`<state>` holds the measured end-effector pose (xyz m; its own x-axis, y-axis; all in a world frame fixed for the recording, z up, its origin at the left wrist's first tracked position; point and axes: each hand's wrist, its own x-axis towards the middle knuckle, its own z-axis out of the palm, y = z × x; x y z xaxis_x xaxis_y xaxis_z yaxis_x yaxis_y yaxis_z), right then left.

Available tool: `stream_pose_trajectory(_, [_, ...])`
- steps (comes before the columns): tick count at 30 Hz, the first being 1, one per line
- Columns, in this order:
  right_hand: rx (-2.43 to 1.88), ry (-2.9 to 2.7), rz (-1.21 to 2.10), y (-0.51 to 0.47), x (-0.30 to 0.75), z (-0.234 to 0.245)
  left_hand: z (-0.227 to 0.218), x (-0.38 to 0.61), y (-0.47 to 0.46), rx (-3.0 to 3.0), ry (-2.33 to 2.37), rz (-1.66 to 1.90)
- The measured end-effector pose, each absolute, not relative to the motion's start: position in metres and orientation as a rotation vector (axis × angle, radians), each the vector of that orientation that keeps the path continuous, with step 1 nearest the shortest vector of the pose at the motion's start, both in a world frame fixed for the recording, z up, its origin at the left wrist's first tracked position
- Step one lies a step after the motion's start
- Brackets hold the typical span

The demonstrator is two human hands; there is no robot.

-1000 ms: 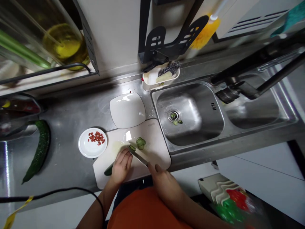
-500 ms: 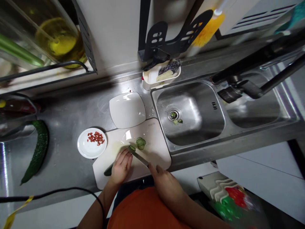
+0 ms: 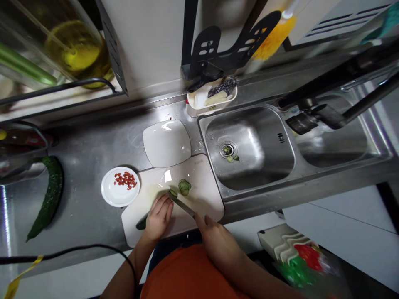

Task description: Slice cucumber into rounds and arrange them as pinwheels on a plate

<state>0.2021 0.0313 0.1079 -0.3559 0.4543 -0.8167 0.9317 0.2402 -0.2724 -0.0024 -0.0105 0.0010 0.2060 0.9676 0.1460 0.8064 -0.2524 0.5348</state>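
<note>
On the white cutting board [image 3: 199, 207] lies a dark green cucumber [image 3: 141, 223], mostly covered by my left hand [image 3: 158, 218], whose fingers are closed over it. My right hand [image 3: 220, 241] is wrapped round the handle of a knife [image 3: 183, 206]. The blade's tip end is at the cut end of the cucumber, close to my left fingertips, with a slice against it. A small pile of cucumber slices [image 3: 184, 187] rests on the board just beyond the blade.
A square white plate [image 3: 166, 143] touches the board's far edge. Left of it is a small white dish [image 3: 120, 199] with red pieces. A whole cucumber [image 3: 50, 199] lies farther left. The steel sink [image 3: 258, 166], with scraps at its drain, is right of the board; a black faucet [image 3: 302, 120] overhangs it.
</note>
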Motion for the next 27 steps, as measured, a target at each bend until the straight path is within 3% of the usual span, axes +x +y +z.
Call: stream_pose_trajectory(27, [1.276, 1.931, -1.086, 0.045, 0.195, 0.111, 0.002, -0.003, -0.008, 2.180, 1.662, 0.647])
